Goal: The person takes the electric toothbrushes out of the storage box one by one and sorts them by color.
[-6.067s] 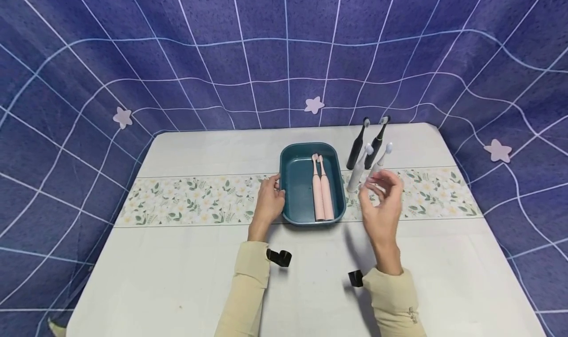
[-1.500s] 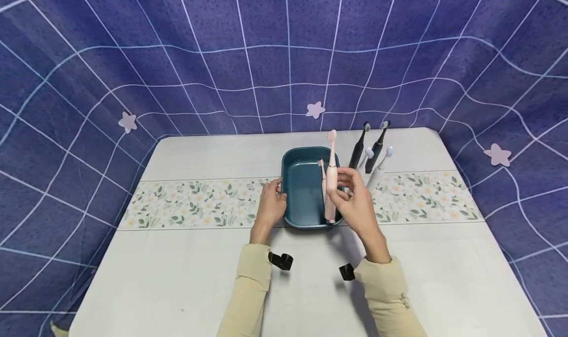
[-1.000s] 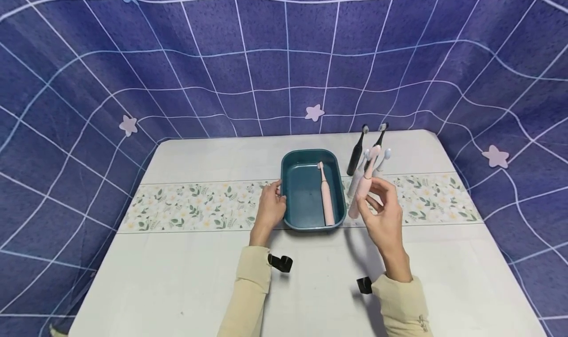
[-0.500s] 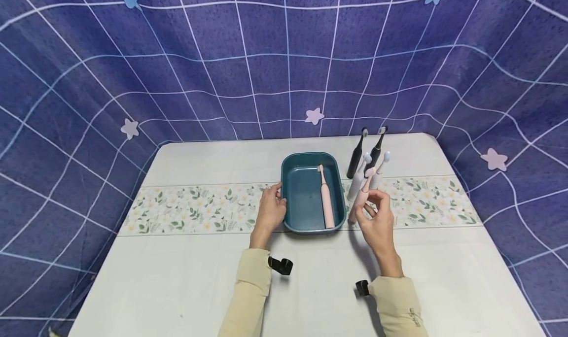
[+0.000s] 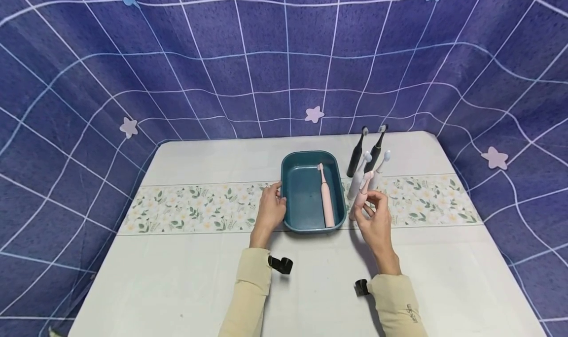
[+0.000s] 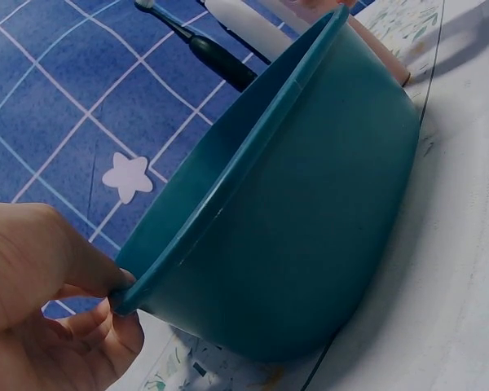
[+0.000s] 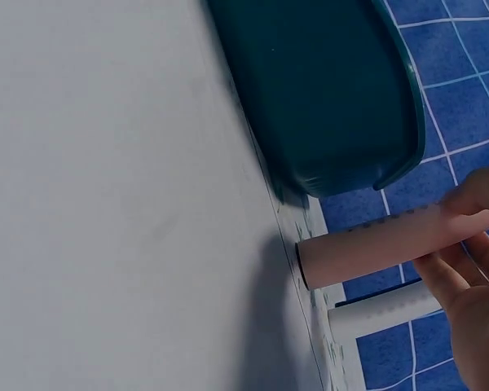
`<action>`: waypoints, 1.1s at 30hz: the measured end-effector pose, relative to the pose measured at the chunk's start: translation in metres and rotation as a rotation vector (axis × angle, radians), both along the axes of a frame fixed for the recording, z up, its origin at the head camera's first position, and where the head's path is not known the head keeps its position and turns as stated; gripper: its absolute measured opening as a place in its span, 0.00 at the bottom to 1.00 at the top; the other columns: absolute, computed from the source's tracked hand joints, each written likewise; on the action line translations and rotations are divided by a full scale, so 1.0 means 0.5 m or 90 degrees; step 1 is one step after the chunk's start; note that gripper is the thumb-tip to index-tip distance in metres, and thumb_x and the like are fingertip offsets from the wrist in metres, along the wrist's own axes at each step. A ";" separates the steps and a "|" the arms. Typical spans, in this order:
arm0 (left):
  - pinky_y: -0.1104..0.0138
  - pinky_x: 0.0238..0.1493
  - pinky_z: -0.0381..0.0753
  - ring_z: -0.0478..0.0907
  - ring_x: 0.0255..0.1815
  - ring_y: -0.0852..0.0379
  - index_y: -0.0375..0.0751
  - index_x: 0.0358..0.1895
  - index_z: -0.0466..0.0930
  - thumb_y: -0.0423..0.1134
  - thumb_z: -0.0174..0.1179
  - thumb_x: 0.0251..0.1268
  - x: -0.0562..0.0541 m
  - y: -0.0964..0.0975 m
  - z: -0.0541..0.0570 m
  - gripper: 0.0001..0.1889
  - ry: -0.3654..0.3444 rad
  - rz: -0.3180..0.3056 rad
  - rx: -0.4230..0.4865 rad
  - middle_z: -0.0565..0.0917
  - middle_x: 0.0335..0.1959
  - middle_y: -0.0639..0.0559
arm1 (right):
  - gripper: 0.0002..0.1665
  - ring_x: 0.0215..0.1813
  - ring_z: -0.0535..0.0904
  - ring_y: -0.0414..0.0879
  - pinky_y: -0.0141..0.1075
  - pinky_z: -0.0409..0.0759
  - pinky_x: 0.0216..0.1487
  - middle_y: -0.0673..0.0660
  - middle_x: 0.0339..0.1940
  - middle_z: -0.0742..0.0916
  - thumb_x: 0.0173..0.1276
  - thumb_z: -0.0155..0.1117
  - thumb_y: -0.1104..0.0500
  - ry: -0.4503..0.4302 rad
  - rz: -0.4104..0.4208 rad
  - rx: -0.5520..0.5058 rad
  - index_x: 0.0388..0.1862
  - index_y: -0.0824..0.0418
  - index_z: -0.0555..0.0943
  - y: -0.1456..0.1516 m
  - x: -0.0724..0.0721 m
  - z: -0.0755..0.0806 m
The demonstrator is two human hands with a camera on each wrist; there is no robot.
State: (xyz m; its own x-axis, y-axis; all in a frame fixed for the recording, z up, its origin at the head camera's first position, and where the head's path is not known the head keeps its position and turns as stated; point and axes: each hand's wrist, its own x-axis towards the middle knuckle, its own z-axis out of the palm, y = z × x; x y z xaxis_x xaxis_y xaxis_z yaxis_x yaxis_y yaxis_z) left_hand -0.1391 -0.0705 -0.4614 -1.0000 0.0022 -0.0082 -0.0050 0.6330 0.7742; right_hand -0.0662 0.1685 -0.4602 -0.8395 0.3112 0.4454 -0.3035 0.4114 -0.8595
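Observation:
My left hand (image 5: 270, 211) pinches the left rim of a dark teal plastic basin (image 5: 301, 199), thumb inside and fingers below the lip in the left wrist view. One pink electric toothbrush (image 5: 327, 206) lies lengthwise in it, toward the right wall. Just right of the basin, my right hand (image 5: 377, 223) holds a second pink electric toothbrush (image 7: 367, 248) between thumb and fingers, head up. Its flat base is close over the patterned strip in the right wrist view. A white electric toothbrush (image 7: 383, 312) stands beside it.
Two black electric toothbrushes (image 5: 356, 159) stand upright behind the white ones (image 5: 355, 185), close to the right hand. A floral strip (image 5: 186, 206) crosses the white table (image 5: 177, 278). A blue grid-patterned curtain (image 5: 222, 71) rises at the back and sides.
The right hand, empty at first, took one of two pink toothbrushes from the basin, carried it right and lowered it upright in front of the white ones. The left hand stayed at the rim.

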 end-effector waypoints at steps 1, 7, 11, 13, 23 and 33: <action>0.62 0.41 0.71 0.69 0.36 0.54 0.35 0.66 0.68 0.29 0.54 0.65 0.000 0.000 0.000 0.24 0.002 -0.001 0.000 0.72 0.41 0.44 | 0.27 0.55 0.76 0.58 0.27 0.76 0.51 0.76 0.52 0.74 0.52 0.61 0.82 0.001 0.001 0.000 0.51 0.82 0.65 0.000 0.000 0.000; 0.62 0.41 0.71 0.69 0.36 0.54 0.36 0.66 0.68 0.30 0.54 0.65 -0.002 0.001 -0.001 0.24 0.002 -0.001 -0.006 0.72 0.40 0.45 | 0.26 0.54 0.74 0.40 0.27 0.77 0.51 0.75 0.50 0.74 0.52 0.61 0.82 0.006 0.010 0.005 0.50 0.82 0.66 0.001 0.003 0.001; 0.62 0.41 0.71 0.70 0.36 0.54 0.36 0.66 0.68 0.30 0.54 0.65 -0.003 0.000 0.000 0.24 0.003 -0.001 -0.005 0.71 0.40 0.46 | 0.25 0.54 0.73 0.35 0.27 0.77 0.52 0.74 0.49 0.75 0.52 0.61 0.82 0.003 0.019 0.002 0.50 0.81 0.66 0.000 0.004 0.002; 0.63 0.41 0.71 0.70 0.36 0.54 0.36 0.66 0.68 0.30 0.54 0.66 -0.003 0.001 0.000 0.24 0.000 0.001 -0.003 0.71 0.40 0.47 | 0.25 0.54 0.74 0.39 0.25 0.76 0.53 0.74 0.50 0.74 0.53 0.61 0.82 -0.002 0.019 0.004 0.50 0.81 0.66 0.000 0.004 0.003; 0.64 0.39 0.72 0.70 0.35 0.55 0.36 0.66 0.68 0.29 0.54 0.65 -0.003 0.002 -0.002 0.25 -0.007 0.005 0.006 0.71 0.40 0.47 | 0.26 0.55 0.76 0.62 0.29 0.76 0.54 0.75 0.49 0.75 0.54 0.61 0.81 -0.022 0.011 0.018 0.53 0.82 0.66 0.000 0.006 0.007; 0.64 0.39 0.71 0.70 0.35 0.55 0.36 0.66 0.68 0.29 0.54 0.65 -0.006 0.000 -0.003 0.25 -0.003 0.000 0.006 0.71 0.40 0.47 | 0.34 0.52 0.76 0.61 0.33 0.76 0.57 0.77 0.50 0.75 0.52 0.60 0.84 0.034 0.004 -0.040 0.60 0.82 0.62 0.017 0.039 0.021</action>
